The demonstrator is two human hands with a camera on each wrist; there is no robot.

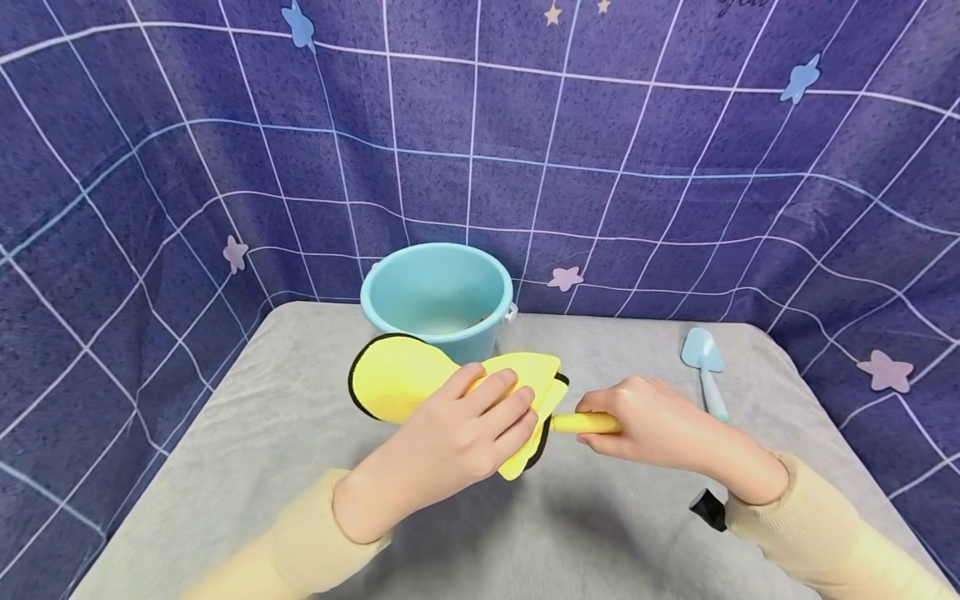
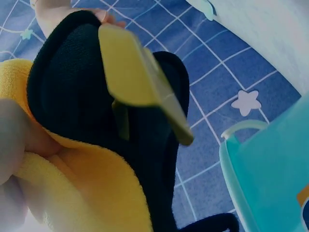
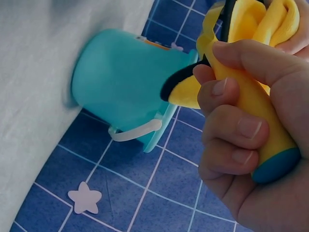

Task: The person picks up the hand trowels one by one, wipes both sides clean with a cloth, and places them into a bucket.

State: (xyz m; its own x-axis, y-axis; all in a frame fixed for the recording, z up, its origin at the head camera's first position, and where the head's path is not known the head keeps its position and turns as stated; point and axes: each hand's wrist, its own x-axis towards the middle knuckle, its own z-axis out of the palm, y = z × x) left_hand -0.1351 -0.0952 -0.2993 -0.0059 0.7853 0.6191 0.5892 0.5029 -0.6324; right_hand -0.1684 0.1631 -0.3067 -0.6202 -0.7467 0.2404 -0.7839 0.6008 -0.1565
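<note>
My left hand (image 1: 472,425) grips a yellow cloth (image 1: 397,379) with black edging, fingers curled over its folds. The dark underside of the cloth (image 2: 67,77) shows in the left wrist view. With my right hand (image 1: 652,417) I hold the yellow handle (image 3: 251,111) of a small tool; the handle ends in a blue-green cap (image 3: 277,166). The tool's flat yellow head (image 2: 125,67) lies against the dark side of the cloth, and its exact kind I cannot tell. In the head view the cloth covers that head. Both hands are above the table, in front of the bucket.
A light blue bucket (image 1: 442,287) with a white handle (image 3: 137,131) stands at the table's back edge, behind the cloth. A light blue toy shovel (image 1: 701,358) lies at the right. Beside my right sleeve is a black object (image 1: 708,508), partly hidden. A blue-purple curtain (image 1: 600,125) surrounds the grey table.
</note>
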